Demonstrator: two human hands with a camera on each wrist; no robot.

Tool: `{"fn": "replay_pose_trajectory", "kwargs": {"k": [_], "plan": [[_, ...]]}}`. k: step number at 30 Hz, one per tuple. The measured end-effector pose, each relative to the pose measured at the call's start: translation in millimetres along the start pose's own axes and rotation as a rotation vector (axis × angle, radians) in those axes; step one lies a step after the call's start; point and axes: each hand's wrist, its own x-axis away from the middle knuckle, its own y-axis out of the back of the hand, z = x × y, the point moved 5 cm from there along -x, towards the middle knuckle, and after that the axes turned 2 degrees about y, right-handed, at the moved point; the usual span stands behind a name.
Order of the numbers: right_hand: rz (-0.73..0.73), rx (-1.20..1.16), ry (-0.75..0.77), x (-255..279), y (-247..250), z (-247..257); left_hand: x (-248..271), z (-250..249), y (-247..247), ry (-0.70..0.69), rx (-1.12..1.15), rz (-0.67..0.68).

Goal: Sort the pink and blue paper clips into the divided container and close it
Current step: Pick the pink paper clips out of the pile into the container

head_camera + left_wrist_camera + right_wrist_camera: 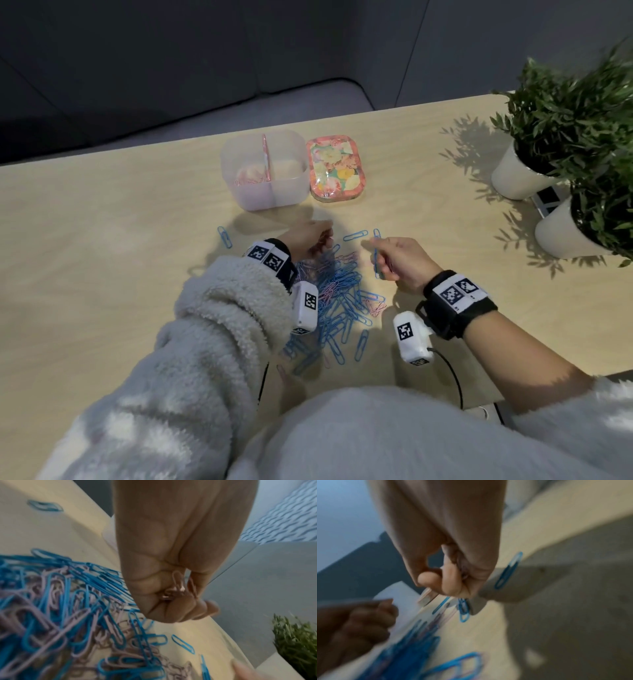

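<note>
A heap of blue and pink paper clips (337, 301) lies on the wooden table between my wrists. My left hand (313, 240) hovers over the heap's far edge and holds several pink clips (178, 588) in its curled fingers. My right hand (394, 255), to the right of the heap, grips blue clips (376, 258) that hang down from its fingers; the blue clips (463, 607) stick out below the fist in the right wrist view. The translucent divided container (263, 171) stands open beyond the hands, with pink clips (248, 180) in its left compartment. Its flowered lid (335, 171) lies to its right.
Stray blue clips lie at the left (224, 237) and between the hands (355, 235). Two potted plants in white pots (520, 176) (565, 233) stand at the table's right edge. A cable (452, 373) runs from my right wrist camera.
</note>
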Motion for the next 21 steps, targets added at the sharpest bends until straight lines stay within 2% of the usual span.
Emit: {"fn": "replay_pose_trajectory", "kwargs": {"k": [3,6,8,10,12,14,17,19,21], "plan": [[-0.024,0.58,0.262,-2.5,-2.7,5.8,4.7,-1.6,-10.9,0.076,0.12,0.099],[0.015,1.029,0.294,0.4,-7.8,10.0,6.4,-2.9,-16.4,0.14,0.189,0.174],[0.036,1.114,0.299,1.1,-10.2,11.9,5.7,-2.9,-17.5,0.173,0.186,0.176],[0.071,1.126,0.296,-1.1,-10.8,7.9,1.5,-2.4,-16.9,0.142,0.075,0.123],[0.091,0.982,0.285,-3.5,-7.2,4.6,-5.0,-5.6,-14.2,0.0,-0.204,0.027],[0.045,0.638,0.234,-5.4,0.6,6.4,-9.0,-10.7,-14.2,-0.173,-0.563,-0.055],[-0.016,0.115,0.108,-6.7,5.7,13.4,-11.4,-8.8,-19.8,-0.259,-0.918,-0.095],[-0.003,0.104,0.09,-8.8,3.1,19.5,-14.0,-5.9,-22.1,-0.27,-1.011,-0.111],[0.036,0.372,0.202,-10.2,-2.6,28.7,-14.6,-6.2,-25.3,-0.29,-1.063,-0.134]]}}
